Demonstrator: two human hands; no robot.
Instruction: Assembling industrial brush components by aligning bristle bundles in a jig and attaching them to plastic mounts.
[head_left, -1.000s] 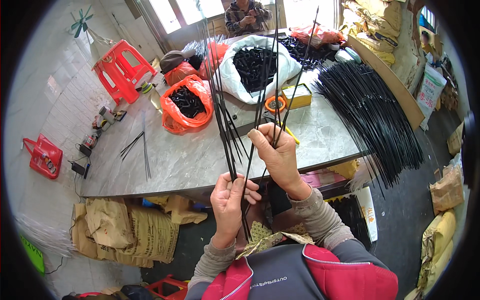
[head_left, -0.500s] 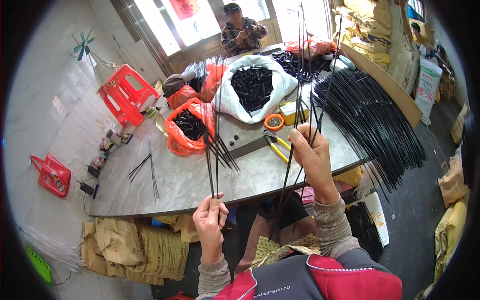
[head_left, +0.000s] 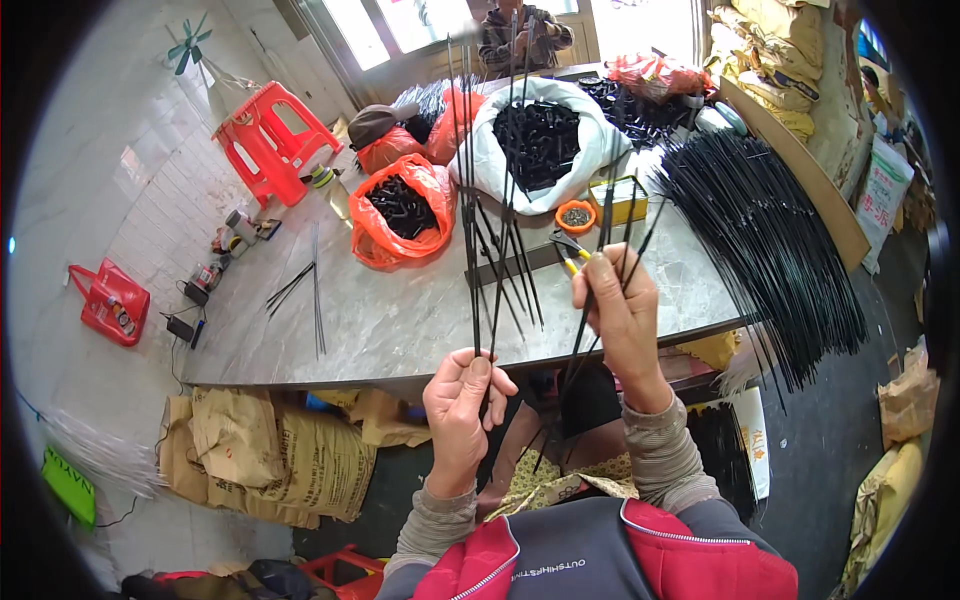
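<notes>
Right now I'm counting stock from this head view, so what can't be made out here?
- Rod count in the left hand: thin black rods overlap.
- Lower rod ends in the right hand: lost against the dark under the table.
- Pieces in the white bag: too small to identify.

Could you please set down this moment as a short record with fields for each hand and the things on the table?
left hand: left hand pinches a few thin black rods, held upright
right hand: right hand grips several black rods, tilted
table: grey marble-look table
bags: orange bag and white bag, both holding small black parts
rod pile: large fan of black rods at the table's right end
loose rods: a few lying on the left
floor: red stool
</notes>
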